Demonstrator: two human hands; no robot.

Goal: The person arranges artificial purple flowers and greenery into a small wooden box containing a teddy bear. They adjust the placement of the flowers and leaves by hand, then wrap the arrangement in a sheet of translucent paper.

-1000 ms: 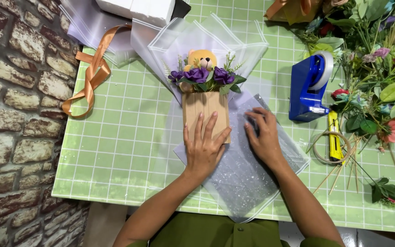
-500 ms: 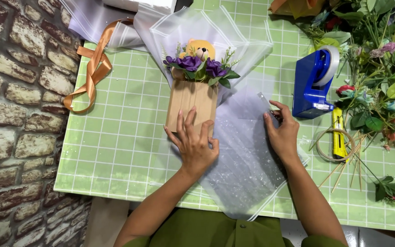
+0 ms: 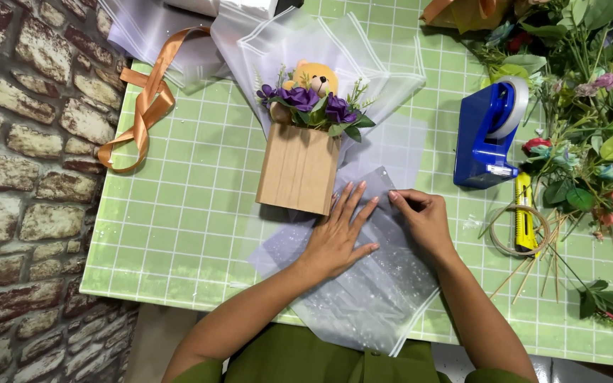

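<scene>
A brown kraft-paper wrap point(image 3: 298, 169) lies on the green grid mat point(image 3: 193, 184), holding purple flowers point(image 3: 312, 105) and a small yellow teddy bear point(image 3: 315, 74). It rests on translucent white wrapping sheets point(image 3: 363, 298). My left hand point(image 3: 338, 237) lies flat on the sheet, fingers spread, fingertips at the lower right corner of the kraft wrap. My right hand point(image 3: 423, 221) pinches a folded edge of the translucent sheet just right of the wrap.
A blue tape dispenser point(image 3: 489, 135) stands to the right. Below it lie a yellow utility knife point(image 3: 524, 220) and a coil of twine point(image 3: 505, 237). Loose flowers and leaves point(image 3: 590, 142) pile at the right edge. An orange ribbon point(image 3: 147, 99) lies at the left.
My left hand slid off the kraft wrap, down and right onto the sheet. My right hand came in from the right, folding the sheet's edge toward the wrap.
</scene>
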